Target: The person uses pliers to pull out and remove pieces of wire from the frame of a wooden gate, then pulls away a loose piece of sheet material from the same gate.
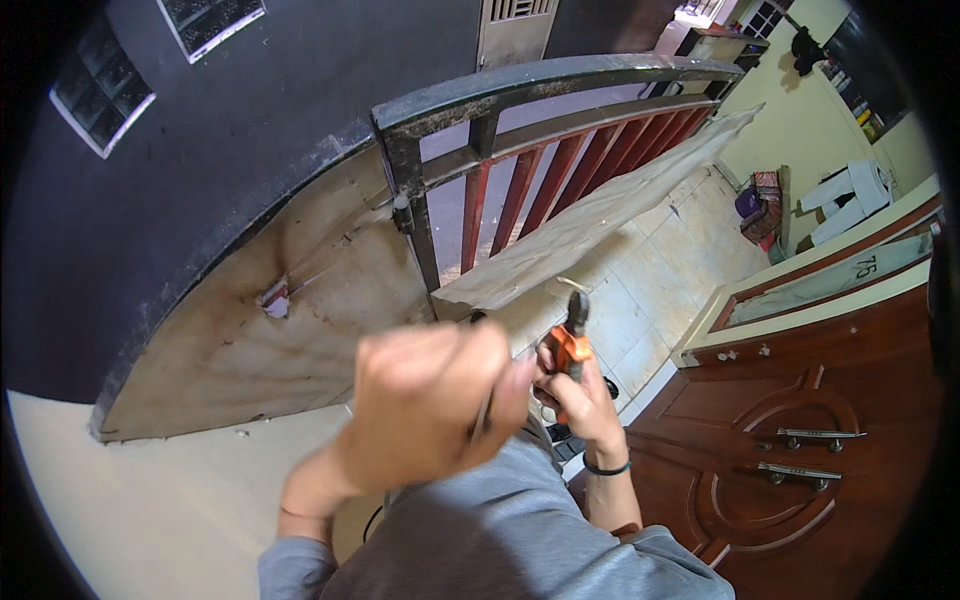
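Note:
My right hand (580,395) is closed around orange-handled pliers (572,340) with dark jaws pointing up and away from me. A thin pale strip (570,284) shows by the tips of the jaws; whether it touches them I cannot tell. Close in front, my left hand (425,395) is raised with its fingers curled and is smeared by motion. A thin dark sliver (482,418) shows at its fingers, too blurred to name. Just above its knuckles sits a small dark tip (478,317), and what it belongs to is hidden.
Ahead stands a metal gate (520,190) with red bars and a pale sheet (610,240) along it. Wooden double doors (740,450) are at right. Beyond them a white plastic chair (850,195) and bags (762,205) sit on floor tiles (650,290). A dark wall (250,120) rises left.

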